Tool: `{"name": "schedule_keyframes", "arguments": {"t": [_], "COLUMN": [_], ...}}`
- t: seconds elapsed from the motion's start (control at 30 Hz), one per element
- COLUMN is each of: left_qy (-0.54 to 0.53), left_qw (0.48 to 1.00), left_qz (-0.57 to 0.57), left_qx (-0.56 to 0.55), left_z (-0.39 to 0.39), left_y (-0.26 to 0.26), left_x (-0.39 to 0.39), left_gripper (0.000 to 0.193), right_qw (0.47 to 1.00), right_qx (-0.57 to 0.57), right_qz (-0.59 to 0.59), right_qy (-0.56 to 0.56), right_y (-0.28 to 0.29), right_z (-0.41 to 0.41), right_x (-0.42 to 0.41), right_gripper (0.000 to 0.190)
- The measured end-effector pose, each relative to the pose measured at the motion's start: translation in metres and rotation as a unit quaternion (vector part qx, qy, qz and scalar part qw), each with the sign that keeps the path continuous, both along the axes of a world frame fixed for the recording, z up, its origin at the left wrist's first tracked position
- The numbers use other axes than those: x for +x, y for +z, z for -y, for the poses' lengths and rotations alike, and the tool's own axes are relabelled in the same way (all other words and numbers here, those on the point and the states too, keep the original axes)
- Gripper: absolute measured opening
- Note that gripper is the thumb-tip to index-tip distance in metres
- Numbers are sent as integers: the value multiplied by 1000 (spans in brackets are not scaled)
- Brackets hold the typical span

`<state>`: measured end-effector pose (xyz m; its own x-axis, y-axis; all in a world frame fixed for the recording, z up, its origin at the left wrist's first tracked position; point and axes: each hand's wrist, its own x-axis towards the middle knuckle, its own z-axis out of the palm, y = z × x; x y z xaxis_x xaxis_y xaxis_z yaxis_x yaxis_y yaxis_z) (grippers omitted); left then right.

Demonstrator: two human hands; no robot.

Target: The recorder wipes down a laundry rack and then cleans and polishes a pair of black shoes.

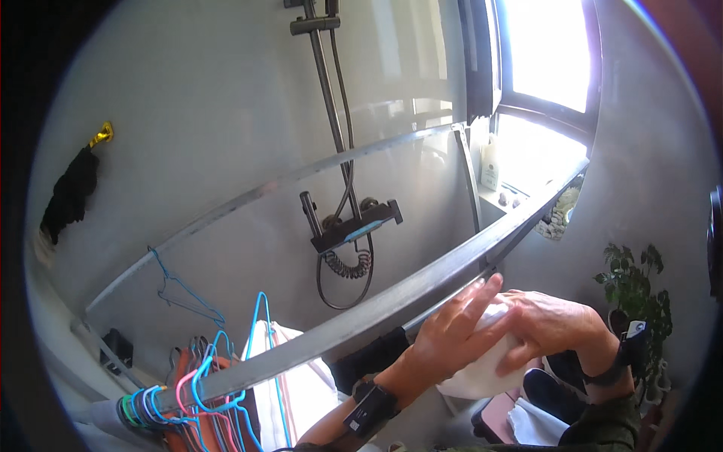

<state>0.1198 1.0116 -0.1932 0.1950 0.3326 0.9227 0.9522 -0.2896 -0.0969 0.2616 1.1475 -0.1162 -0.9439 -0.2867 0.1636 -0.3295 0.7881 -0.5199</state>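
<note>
Both my hands are close together just right of the middle, below a long metal rail (418,285). A white cloth (483,370) is bunched between them and hangs below the fingers. My left hand (452,333) grips its left side, with the index finger raised. My right hand (542,319) pinches it from the right, fingertips almost meeting the left ones. What kind of item the cloth is cannot be told. Several blue plastic-coated hangers (210,376) and a pink hanger (183,390) hook over the rail's lower left end.
Behind the rail is a wall-mounted shower mixer (358,225) with a coiled hose. A striped white cloth (299,390) hangs at left. A bottle (490,164) stands on the window sill. To the right are a potted plant (635,282) and a pink stool (497,415) with a pale cloth (536,424).
</note>
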Motion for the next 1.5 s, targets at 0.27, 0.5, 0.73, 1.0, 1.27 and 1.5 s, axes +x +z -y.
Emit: {"name": "schedule_keyframes", "arguments": {"t": [0.27, 0.5, 0.73, 1.0, 1.27, 1.5], "left_qy": [-25, 274, 295, 319, 450, 546], "left_qw": [954, 908, 896, 900, 839, 766], "left_qz": [299, 241, 216, 204, 178, 85], "left_qx": [-2, 207, 251, 214, 248, 328], "left_z": [16, 35, 48, 51, 64, 93], "left_y": [-34, -5, 2, -15, 12, 55], "left_x": [-85, -186, -225, -231, -286, -348], "left_gripper": [19, 11, 15, 18, 20, 18], "right_qw": [861, 901, 858, 827, 822, 823], "right_qx": [21, 88, 66, 74, 72, 69], "right_qz": [-451, -338, -426, -487, -499, -508], "right_qy": [-236, -257, -280, -273, -265, -244], "right_y": [28, -4, -11, -13, -12, -14], "right_z": [-20, -28, -27, -25, -21, -25], "right_x": [-43, -90, -96, -98, -98, -98], "right_gripper": [19, 51, 50, 41, 38, 39]}}
